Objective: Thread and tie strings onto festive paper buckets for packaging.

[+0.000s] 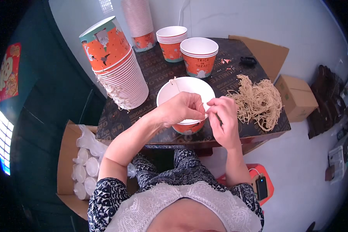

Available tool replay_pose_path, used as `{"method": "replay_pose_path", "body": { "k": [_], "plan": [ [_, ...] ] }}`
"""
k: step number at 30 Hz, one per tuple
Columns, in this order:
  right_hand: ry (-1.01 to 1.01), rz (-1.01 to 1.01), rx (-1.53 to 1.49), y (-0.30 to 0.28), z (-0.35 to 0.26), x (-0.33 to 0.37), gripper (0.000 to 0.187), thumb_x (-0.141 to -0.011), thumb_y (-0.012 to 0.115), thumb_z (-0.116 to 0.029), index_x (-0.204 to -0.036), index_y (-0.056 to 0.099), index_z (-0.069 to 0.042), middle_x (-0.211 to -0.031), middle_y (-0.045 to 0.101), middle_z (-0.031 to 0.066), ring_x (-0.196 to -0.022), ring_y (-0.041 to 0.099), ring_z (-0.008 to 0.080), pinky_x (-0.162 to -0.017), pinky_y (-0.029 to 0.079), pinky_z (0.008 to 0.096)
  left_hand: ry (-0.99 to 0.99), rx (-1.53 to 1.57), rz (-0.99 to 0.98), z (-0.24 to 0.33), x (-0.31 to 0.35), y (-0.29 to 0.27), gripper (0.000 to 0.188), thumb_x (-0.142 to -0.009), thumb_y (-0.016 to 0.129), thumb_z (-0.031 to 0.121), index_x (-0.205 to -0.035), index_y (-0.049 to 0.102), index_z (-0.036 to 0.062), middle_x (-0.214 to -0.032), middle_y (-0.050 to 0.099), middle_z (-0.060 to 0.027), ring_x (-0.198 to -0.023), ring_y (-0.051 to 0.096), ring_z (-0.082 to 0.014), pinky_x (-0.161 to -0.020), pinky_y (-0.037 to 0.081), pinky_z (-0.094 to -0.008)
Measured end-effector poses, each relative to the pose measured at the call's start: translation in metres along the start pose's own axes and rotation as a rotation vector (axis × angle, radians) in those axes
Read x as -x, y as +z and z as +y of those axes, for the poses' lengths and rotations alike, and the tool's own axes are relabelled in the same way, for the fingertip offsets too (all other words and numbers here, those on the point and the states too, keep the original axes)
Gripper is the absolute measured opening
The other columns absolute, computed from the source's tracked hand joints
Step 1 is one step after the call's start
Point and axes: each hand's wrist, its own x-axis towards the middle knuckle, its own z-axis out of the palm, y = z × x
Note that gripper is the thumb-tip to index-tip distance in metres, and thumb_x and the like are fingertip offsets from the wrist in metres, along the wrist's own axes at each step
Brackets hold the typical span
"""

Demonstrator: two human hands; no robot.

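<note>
Right in front of me at the table's near edge stands a white-lined orange paper bucket (167, 92). A thin beige string (178, 87) is fastened at its far rim and runs down inside. Both hands meet over the near right rim. My left hand (183, 106) reaches across the opening, thumb and fingers pinched together on the string. Close beside it, my right hand (224, 120) has its fingertips closed on the same small bit of string. The fingers partly hide the knot or end there. To the right of my right hand lies a loose tangled heap of beige strings (259, 102).
A tall leaning stack of nested buckets (121, 77) stands left, strings hanging from its rims. Behind are another stack (137, 23) and two short ones (172, 42) (199, 56). A small black object (248, 60) lies far right. An open carton (65, 170) of wrapped white cups sits lower left.
</note>
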Motion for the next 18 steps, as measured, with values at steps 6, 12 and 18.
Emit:
{"method": "replay_pose_path", "body": {
  "k": [6,12,18],
  "plan": [
    [0.010,-0.059,0.099,-0.001,0.002,-0.002,0.008,-0.081,0.064,-0.004,-0.088,0.064,-0.007,-0.100,0.062,0.0036,-0.106,0.052,0.0276,-0.092,0.033,0.0431,-0.002,-0.067,-0.019,0.002,0.003,0.003,0.012,-0.084,0.070,-0.006,-0.089,0.061,-0.0010,-0.086,0.066,-0.0035,-0.081,0.062,-0.0089,-0.073,0.051,-0.0225],
    [0.104,-0.142,0.087,-0.003,-0.004,-0.003,0.005,-0.081,0.067,-0.006,-0.085,0.067,-0.006,-0.095,0.060,0.0042,-0.108,0.049,0.0272,-0.092,0.032,0.0444,0.276,-0.587,0.200,-0.001,0.011,0.016,0.010,-0.083,0.069,-0.001,-0.090,0.062,0.0010,-0.080,0.065,-0.0048,-0.078,0.063,-0.0116,-0.070,0.051,-0.0273],
    [0.110,-0.142,0.105,-0.001,-0.005,-0.003,0.007,-0.082,0.068,-0.006,-0.088,0.069,-0.005,-0.097,0.060,0.0049,-0.107,0.048,0.0280,-0.093,0.032,0.0448,0.419,-0.637,0.336,-0.006,0.011,0.024,0.010,-0.081,0.069,0.002,-0.087,0.062,-0.0005,-0.079,0.065,-0.0153,-0.074,0.067,-0.0311,-0.066,0.053,-0.0381]
  ]
}}
